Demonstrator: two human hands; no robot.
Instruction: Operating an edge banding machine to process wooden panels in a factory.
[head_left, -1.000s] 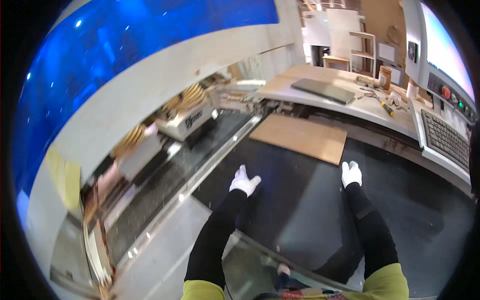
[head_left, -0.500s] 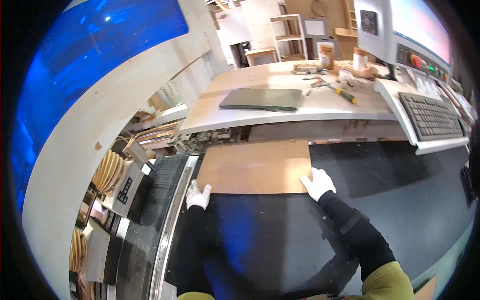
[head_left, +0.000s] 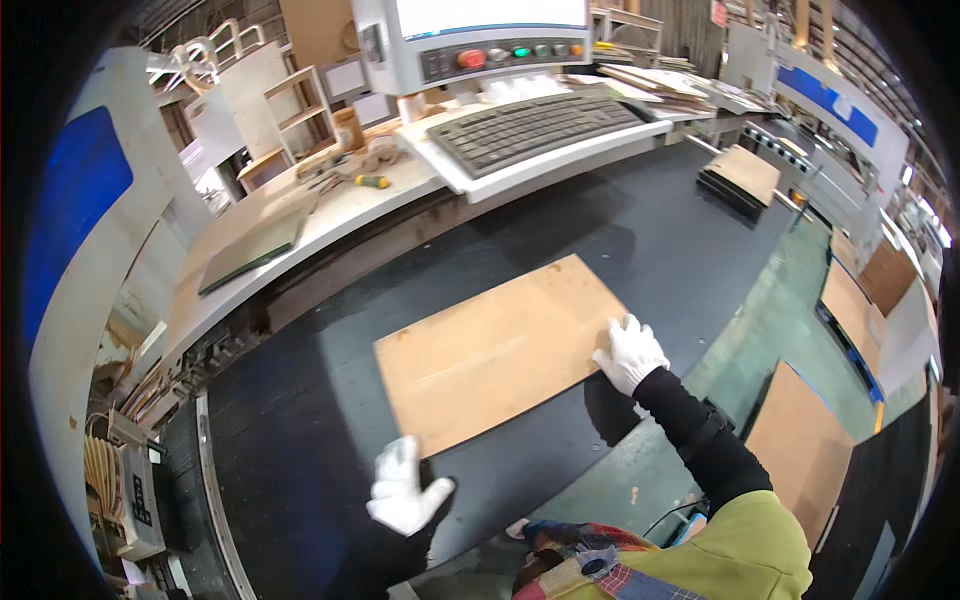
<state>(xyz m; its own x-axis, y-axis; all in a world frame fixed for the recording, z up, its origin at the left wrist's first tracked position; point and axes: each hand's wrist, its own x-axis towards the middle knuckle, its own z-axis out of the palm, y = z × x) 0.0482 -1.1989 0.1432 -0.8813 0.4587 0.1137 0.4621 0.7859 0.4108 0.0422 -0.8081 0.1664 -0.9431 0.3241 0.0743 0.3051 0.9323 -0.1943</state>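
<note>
A flat rectangular wooden board (head_left: 500, 350) lies at an angle over the black machine table (head_left: 330, 480). My right hand (head_left: 634, 356), in a white knit glove, grips its near right corner, with the thumb over the top face and the fingers along the right edge. At the near left corner is my left hand (head_left: 404, 488), gloved the same way. Its fingers are stretched out and the thumb stands apart; the fingertips are at the board's corner, and whether they press on it I cannot tell.
Beyond the table are a keyboard (head_left: 540, 128) on a white shelf and a control panel (head_left: 500, 58) under a screen. A dark green panel (head_left: 258, 245) lies on the side bench. Stacked boards (head_left: 742, 178) sit at the far right; another board (head_left: 798, 440) is right of me.
The view has turned right. The board has come away from the guide rail at the left, moving right along the table and turning, with both hands following it. My left hand's fingers are spread.
</note>
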